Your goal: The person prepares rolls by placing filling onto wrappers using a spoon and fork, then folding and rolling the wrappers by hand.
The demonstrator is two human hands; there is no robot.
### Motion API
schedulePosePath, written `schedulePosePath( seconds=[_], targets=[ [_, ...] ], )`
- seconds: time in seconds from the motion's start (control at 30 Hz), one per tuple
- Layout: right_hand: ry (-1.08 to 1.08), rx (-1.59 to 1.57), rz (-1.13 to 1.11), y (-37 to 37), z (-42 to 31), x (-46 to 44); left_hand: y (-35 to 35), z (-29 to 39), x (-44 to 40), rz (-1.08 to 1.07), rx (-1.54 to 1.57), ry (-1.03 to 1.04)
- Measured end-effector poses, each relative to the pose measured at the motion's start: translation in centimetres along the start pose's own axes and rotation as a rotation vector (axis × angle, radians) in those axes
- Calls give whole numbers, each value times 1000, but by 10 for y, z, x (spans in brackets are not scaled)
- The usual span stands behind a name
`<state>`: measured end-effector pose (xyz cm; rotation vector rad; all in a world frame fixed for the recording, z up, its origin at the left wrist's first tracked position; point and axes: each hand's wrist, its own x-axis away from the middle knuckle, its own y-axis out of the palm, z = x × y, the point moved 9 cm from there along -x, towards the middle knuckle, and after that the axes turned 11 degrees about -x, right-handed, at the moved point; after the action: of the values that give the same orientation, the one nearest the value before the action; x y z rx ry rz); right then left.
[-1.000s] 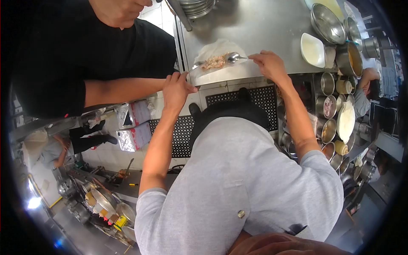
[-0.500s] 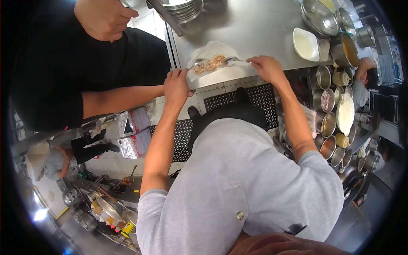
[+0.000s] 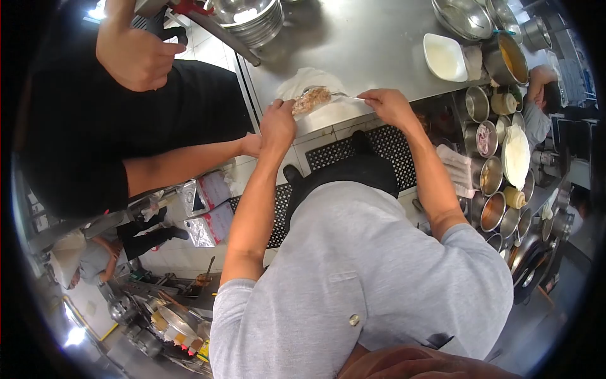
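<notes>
A thin pale sheet (image 3: 331,81) lies near the edge of the steel counter (image 3: 353,50), with a heap of crumbly pinkish-brown filling (image 3: 311,101) on it. My right hand (image 3: 391,108) is closed on the handle of a spoon (image 3: 344,95) that reaches from the right to the filling. At the filling's left end is my left hand (image 3: 278,123), its fingers closed round a second spoon (image 3: 308,90), whose handle is mostly hidden by the hand.
A co-worker in black (image 3: 145,120) stands at the left, one hand close to my left wrist. Stacked metal bowls (image 3: 252,25) stand at the counter's back left. To the right are a white square dish (image 3: 445,58), a pot (image 3: 505,60) and several containers of ingredients.
My left hand has moved right, nearer the filling, and the two spoons have come closer together. The filling looks more compact. The view has shifted, and the co-worker's raised hand appears lower.
</notes>
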<state>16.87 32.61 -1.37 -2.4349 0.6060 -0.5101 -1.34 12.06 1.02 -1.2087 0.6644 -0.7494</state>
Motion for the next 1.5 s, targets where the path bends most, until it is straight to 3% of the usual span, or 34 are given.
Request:
schedulePosePath(
  seconds=[0.13, 0.2, 0.23, 0.3, 0.33, 0.4, 0.43, 0.47, 0.53, 0.57, 0.6, 0.67, 0.77, 0.8, 0.83, 0.87, 0.9, 0.93, 0.97, 1.0, 1.07, 1.13, 1.27, 1.3, 1.33, 1.4, 1.5],
  targets=[
    [3, -23, 39, -6, 0, -3, 3, -18, 6, -36, 3, -44],
    [-18, -76, 47, -1, -2, 2, 8, -30, 13, 8, 315, 47],
    [-2, -63, 58, 0, -4, 2, 12, -28, 15, 2, 313, 61],
    [30, -60, 87, 0, -7, 9, 32, -52, 32, -115, 439, -318],
    [77, -290, 124, -2, -7, 15, 32, -42, 34, -120, 433, -304],
    [95, -682, 157, 13, -18, 37, 50, -23, 54, -149, 1146, -531],
    [51, -831, 170, 22, -31, 45, 46, 1, 58, -350, 1238, -613],
    [44, -960, 168, 44, -37, 51, 47, 14, 59, -394, 1223, -567],
    [-34, -1038, 238, 90, -46, 59, 56, 31, 65, -276, 1554, -710],
    [-98, -1106, 206, 93, -71, 68, 55, 38, 66, -324, 1504, -662],
    [-147, -775, 232, 106, -80, 68, 52, 41, 64, -387, 1443, -615],
    [-232, -682, 245, 124, -88, 77, 47, 40, 57, -283, 1237, -562],
    [-247, -924, 101, 132, -73, 119, 38, 18, 48, -316, 1111, -457],
    [-224, -1014, 197, 134, -44, 128, 39, 14, 45, -326, 1113, -374],
    [-117, -1145, 310, 139, -2, 144, 28, 47, 54, -153, 1033, -490],
    [-58, -1320, 399, 162, 48, 148, 27, 54, 50, -183, 981, -409],
    [-9, -1144, 684, 177, 103, 159, 28, 66, 46, -159, 920, -360],
    [365, -1172, 614, 191, 158, 174, 34, 78, 43, -136, 863, -314],
    [379, -988, 801, 212, 214, 177, 47, 86, 35, -127, 835, -296],
    [493, -985, 815, 222, 254, 186, 37, 120, 24, 26, 353, 129],
    [621, -847, 734, 227, 310, 185, 73, 152, 19, -31, 473, -55],
    [615, -720, 561, 195, 324, 158, 100, 157, 5, -78, 795, -215],
    [224, -589, 399, 97, 278, 40, 93, 163, -6, 104, 464, -216],
    [196, -685, 475, 85, 277, -9, 96, 159, -8, 78, 453, -195],
    [158, -776, 546, 76, 276, -51, 100, 149, -10, 58, 506, -203],
    [39, -1010, 354, 28, 248, -73, 108, 129, -14, 29, 678, -237],
    [54, -662, 399, 22, 278, -144, 113, 128, -11, 56, 799, -290]
  ],
)
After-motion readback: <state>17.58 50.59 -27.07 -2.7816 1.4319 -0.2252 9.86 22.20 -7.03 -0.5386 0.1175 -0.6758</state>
